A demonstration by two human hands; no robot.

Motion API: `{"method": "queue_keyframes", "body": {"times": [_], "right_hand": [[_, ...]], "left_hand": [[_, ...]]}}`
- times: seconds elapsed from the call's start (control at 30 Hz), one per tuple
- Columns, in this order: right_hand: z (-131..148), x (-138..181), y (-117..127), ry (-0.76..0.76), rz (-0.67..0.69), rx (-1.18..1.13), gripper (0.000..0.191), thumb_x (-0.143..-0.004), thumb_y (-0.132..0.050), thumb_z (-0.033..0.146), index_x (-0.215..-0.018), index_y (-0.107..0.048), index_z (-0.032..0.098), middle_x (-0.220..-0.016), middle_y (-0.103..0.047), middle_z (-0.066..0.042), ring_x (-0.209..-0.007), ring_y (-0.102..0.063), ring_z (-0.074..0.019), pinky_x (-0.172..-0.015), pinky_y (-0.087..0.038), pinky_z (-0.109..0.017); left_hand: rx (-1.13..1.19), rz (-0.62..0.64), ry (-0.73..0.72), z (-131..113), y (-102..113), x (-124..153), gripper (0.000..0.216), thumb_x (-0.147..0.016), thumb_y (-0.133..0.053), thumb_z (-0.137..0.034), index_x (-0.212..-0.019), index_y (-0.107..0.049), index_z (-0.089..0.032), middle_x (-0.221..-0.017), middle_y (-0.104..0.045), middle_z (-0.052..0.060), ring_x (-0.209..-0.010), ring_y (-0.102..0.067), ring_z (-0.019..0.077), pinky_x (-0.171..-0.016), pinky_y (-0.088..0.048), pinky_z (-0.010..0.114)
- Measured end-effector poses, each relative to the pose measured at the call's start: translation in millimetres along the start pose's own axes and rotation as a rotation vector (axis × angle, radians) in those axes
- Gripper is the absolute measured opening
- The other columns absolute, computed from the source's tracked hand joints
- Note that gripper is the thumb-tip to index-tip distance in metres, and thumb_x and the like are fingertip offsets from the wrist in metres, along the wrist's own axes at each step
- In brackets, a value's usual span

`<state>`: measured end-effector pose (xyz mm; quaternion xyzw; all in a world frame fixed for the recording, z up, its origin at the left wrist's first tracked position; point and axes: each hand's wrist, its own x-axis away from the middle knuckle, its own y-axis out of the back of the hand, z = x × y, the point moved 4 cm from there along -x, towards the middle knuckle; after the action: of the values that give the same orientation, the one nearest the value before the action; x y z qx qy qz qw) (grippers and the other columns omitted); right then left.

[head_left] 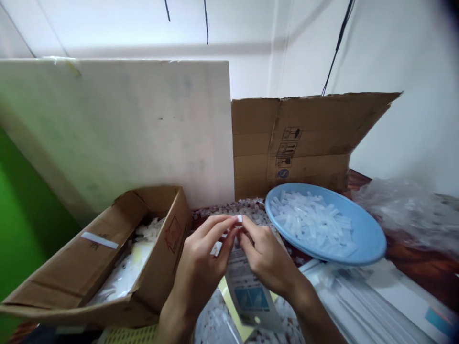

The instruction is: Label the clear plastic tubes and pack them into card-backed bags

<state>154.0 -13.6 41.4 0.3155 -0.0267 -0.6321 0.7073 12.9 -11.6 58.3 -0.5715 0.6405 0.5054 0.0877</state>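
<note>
My left hand (206,255) and my right hand (267,255) meet at the middle of the view, fingertips together. Between them they pinch a small white piece (239,219), mostly covered by the fingers, so its exact kind is unclear. Another bit of white shows under the left fingers. Just below the hands is a printed card (251,291) with a blue picture and a punched hole, over a yellow sheet (229,306). Whether the fingers touch the card cannot be made out.
Left stands an open cardboard box (158,282) with white pieces and a plastic bag inside. A blue basin (376,239) of translucent strips sits at right, above long white strips (373,301). Small scraps cover the surface between. Clear plastic (412,210) lies far right; cardboard (315,129) stands behind.
</note>
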Motion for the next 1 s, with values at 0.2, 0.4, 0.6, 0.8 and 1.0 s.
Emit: {"method": "queue_keyframes", "body": {"times": [0.2,0.4,0.6,0.8,1.0], "right_hand": [[-3,1,-5,0.034,0.086,0.177,0.017,-0.102,-0.042,0.019,-0.095,-0.057,0.021,-0.081,-0.072,-0.004,-0.072,-0.067,-0.0195,-0.064,-0.033,-0.029],[-8,3,-9,0.081,0.115,0.304,0.022,-0.105,-0.04,0.024,-0.091,-0.057,0.022,-0.081,-0.073,-0.005,-0.071,-0.067,-0.0204,-0.063,-0.03,-0.03],[-5,2,-7,0.078,0.128,0.237,0.026,-0.108,-0.038,0.028,-0.097,-0.061,0.022,-0.085,-0.073,-0.004,-0.076,-0.068,-0.0197,-0.066,-0.035,-0.029],[-4,6,12,0.023,0.071,0.042,0.032,-0.107,-0.042,0.042,-0.097,-0.067,0.025,-0.08,-0.071,0.001,-0.068,-0.064,-0.0161,-0.063,-0.041,-0.027],[-15,8,28,0.014,-0.039,0.078,0.031,-0.103,-0.048,0.048,-0.096,-0.07,0.027,-0.086,-0.075,-0.001,-0.073,-0.067,-0.0206,-0.058,-0.044,-0.029]], "left_hand": [[-0.109,-0.008,-0.085,0,5,2,0.016,-0.094,-0.063,-0.012,-0.107,-0.07,-0.019,-0.104,-0.073,0.005,-0.088,-0.07,0.0139,-0.082,-0.056,0.022],[-0.248,-0.004,-0.178,-1,6,5,0.013,-0.093,-0.059,-0.011,-0.1,-0.069,-0.018,-0.092,-0.075,0.005,-0.078,-0.071,0.0151,-0.076,-0.056,0.024],[-0.146,-0.118,-0.002,-1,7,2,0.009,-0.09,-0.061,-0.015,-0.086,-0.069,-0.018,-0.08,-0.072,0.002,-0.068,-0.068,0.0125,-0.067,-0.056,0.021],[-0.201,-0.313,0.442,26,45,6,0.015,-0.086,-0.068,-0.031,-0.088,-0.075,-0.018,-0.081,-0.077,0.003,-0.069,-0.072,0.0171,-0.068,-0.058,0.026],[-0.543,-0.365,0.907,62,138,45,0.024,-0.08,-0.069,-0.041,-0.085,-0.078,-0.019,-0.074,-0.078,0.004,-0.07,-0.073,0.0249,-0.062,-0.052,0.031]]}}
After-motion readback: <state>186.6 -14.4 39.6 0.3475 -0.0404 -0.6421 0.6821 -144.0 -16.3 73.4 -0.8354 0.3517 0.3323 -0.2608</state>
